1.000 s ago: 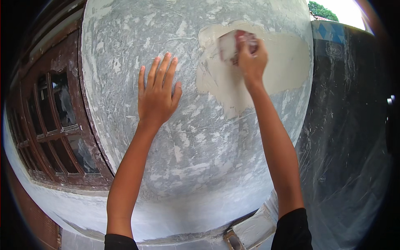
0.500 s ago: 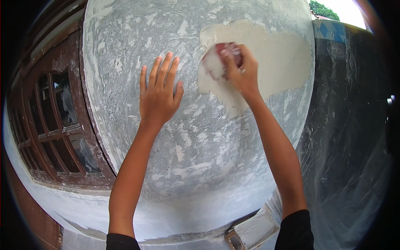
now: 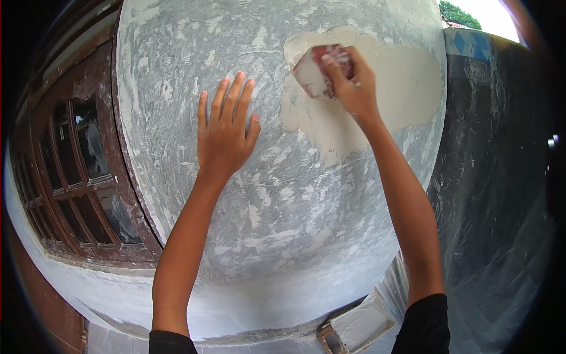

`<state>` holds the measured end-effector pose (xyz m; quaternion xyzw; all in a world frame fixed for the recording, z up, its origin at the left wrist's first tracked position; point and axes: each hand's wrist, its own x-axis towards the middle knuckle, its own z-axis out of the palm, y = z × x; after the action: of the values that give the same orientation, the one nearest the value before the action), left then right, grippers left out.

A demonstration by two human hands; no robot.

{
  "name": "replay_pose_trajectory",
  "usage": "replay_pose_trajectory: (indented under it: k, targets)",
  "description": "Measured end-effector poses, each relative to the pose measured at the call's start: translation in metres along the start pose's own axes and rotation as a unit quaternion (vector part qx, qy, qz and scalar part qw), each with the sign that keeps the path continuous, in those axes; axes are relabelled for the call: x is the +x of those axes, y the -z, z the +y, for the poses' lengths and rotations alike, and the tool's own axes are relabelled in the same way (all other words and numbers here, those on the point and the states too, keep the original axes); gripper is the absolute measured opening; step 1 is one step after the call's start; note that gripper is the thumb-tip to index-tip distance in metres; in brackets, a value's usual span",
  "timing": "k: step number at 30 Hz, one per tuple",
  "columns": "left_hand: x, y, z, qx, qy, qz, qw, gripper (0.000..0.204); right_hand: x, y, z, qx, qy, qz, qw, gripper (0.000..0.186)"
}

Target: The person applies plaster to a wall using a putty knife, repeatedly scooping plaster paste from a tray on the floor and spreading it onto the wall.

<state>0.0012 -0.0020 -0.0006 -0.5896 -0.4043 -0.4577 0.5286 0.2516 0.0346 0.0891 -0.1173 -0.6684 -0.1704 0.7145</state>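
A grey, blotchy plastered wall point(image 3: 283, 218) fills the middle of the view. On its upper right is a patch of smooth beige putty point(image 3: 404, 82) with ragged edges. My right hand point(image 3: 359, 82) grips a red putty scraper point(image 3: 313, 72), whose blade is smeared with pale putty and lies over the left part of the patch. Left of the patch, my left hand point(image 3: 225, 127) rests on the wall with its palm down and fingers spread, holding nothing.
At the left is a brown wooden window frame point(image 3: 109, 215) with glass panes. A tray point(image 3: 362, 324) coated with putty sits low by the wall's foot. Dark sheeting point(image 3: 489, 194) hangs along the right side.
My right hand and the scraper have moved up and slightly right over the putty patch. My left hand has stayed in place.
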Motion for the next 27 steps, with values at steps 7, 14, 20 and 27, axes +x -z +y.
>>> replay_pose_trajectory:
  k: [7,14,20,27]
  targets:
    - [0.0,0.0,0.0,-0.005,-0.002,0.005,1.0,0.057,0.005,0.0,-0.011,-0.002,-0.038,0.048,0.998,0.026]
    - [-0.002,-0.001,-0.003,-0.004,-0.001,0.004,1.0,0.057,0.006,-0.001,-0.025,0.056,-0.094,0.093,0.99,0.023]
    - [0.001,0.0,0.001,-0.009,-0.004,0.008,1.0,0.057,0.015,0.009,-0.002,-0.089,-0.025,0.081,0.992,0.023]
    - [0.0,0.0,0.0,-0.01,-0.004,0.009,1.0,0.057,0.0,-0.001,-0.012,0.008,-0.065,0.019,0.998,0.022]
